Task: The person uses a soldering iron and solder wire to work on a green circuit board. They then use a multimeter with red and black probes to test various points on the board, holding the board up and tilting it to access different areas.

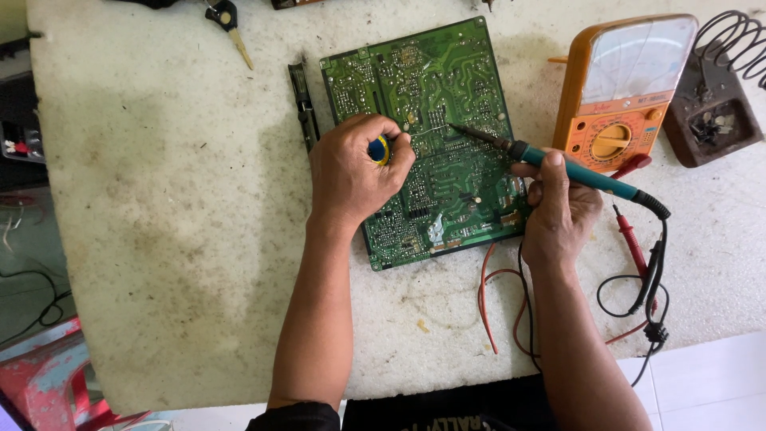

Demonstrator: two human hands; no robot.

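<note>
Left hand (351, 172) fisted on blue-yellow solder spool (379, 149), right hand (558, 209) gripping teal-handled soldering iron (558, 166); tip slip could bridge traces on green circuit board (431, 104).

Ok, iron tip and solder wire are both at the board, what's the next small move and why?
Probably touch the wire to the iron tip on the board. The left hand holds the wire out toward the tip, and the right hand has the iron angled down on the same spot, so both seem to meet there.
</note>
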